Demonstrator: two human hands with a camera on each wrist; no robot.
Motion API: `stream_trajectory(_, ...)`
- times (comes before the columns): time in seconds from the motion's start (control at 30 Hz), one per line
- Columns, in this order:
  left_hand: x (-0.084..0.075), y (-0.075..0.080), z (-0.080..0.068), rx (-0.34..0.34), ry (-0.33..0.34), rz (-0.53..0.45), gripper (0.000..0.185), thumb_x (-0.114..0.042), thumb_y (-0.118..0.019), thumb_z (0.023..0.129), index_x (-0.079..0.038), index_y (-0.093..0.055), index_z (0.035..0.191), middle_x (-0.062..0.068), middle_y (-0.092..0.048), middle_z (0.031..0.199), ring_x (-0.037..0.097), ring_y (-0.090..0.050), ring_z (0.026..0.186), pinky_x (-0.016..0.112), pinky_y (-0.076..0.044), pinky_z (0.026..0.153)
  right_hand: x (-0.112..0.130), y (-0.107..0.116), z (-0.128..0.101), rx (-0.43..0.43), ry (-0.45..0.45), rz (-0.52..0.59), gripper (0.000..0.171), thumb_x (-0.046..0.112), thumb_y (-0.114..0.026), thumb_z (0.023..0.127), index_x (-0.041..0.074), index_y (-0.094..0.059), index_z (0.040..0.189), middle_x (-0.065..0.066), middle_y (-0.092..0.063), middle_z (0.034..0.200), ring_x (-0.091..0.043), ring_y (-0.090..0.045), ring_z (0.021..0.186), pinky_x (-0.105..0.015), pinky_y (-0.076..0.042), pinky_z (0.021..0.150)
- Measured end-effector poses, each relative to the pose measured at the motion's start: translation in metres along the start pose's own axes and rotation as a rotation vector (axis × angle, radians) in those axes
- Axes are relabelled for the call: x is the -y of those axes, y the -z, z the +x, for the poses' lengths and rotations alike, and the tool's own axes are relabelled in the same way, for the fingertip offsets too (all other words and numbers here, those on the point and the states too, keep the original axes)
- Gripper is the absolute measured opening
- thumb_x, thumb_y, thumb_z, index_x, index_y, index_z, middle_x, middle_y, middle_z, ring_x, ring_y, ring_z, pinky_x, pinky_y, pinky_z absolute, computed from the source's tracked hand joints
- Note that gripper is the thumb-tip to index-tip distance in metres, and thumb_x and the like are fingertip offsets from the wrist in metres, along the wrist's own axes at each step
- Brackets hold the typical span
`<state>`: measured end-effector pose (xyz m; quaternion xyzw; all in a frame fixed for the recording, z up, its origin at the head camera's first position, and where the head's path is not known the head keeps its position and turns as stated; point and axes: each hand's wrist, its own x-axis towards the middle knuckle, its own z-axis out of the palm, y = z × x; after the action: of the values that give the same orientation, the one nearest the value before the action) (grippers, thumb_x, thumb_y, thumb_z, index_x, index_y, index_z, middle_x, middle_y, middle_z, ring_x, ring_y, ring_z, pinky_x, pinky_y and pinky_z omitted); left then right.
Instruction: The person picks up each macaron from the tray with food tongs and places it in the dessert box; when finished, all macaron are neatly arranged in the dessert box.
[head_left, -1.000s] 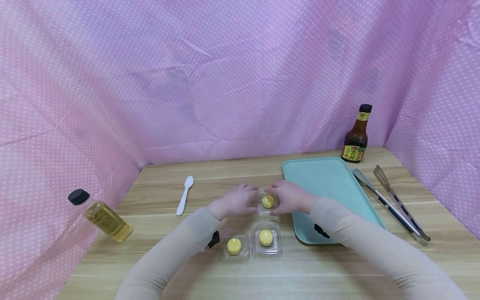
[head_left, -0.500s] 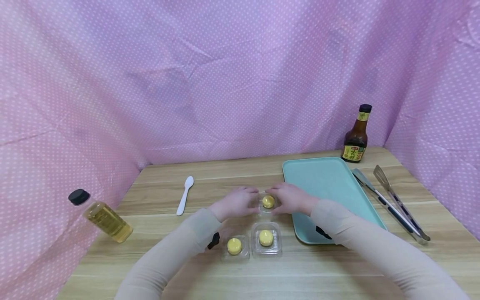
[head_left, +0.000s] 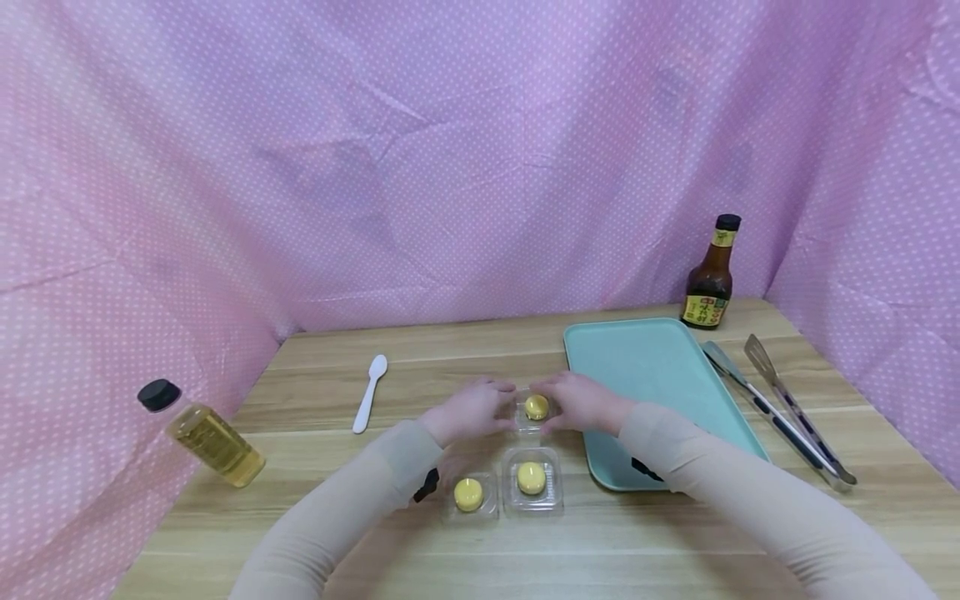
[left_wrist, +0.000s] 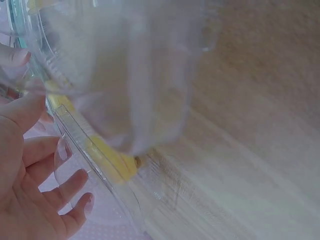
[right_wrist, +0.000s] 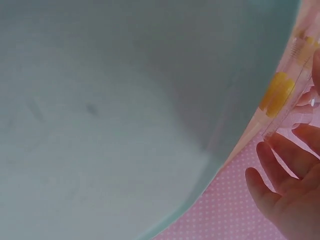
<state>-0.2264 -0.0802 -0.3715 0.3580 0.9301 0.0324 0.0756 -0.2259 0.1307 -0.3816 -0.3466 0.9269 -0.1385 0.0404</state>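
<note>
A small clear plastic box with a round yellow cake inside is held between both hands at mid-table. My left hand grips its left side, thumb toward me and fingers at the far corner; in the left wrist view, fingertips lie along the clear edge. From the right, my right hand grips the opposite side the same way. The right wrist view catches that hand's spread fingers by the clear wall. Nearer me stand two similar boxes, a right one and a left one, each with a yellow cake.
A pale green tray lies under the right forearm. Beyond it are a dark sauce bottle and metal tongs. To the left are a white spoon and an oil bottle.
Both hands stay at the far box with only slight finger shifts. The whole head view has dipped a little; the other things keep their places.
</note>
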Motion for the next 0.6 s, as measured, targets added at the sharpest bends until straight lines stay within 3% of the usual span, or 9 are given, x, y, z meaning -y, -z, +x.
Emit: stream_trajectory(0.6, -0.0027, 0.0018, 0.0009, 0.015, 0.003, 0.012, 0.058, -0.039, -0.063, 0.088, -0.004, -0.052, 0.133, 0.013, -0.048, 0.141, 0.031, -0.043, 0.132, 0.047, -0.028, 0.115, 0.0005, -0.0019, -0.0015, 0.005, -0.019, 0.051, 0.075, 0.040, -0.078, 0.073, -0.001, -0.052, 0.131, -0.020, -0.057, 0.127, -0.036, -0.053, 0.118, -0.049, -0.043, 0.102)
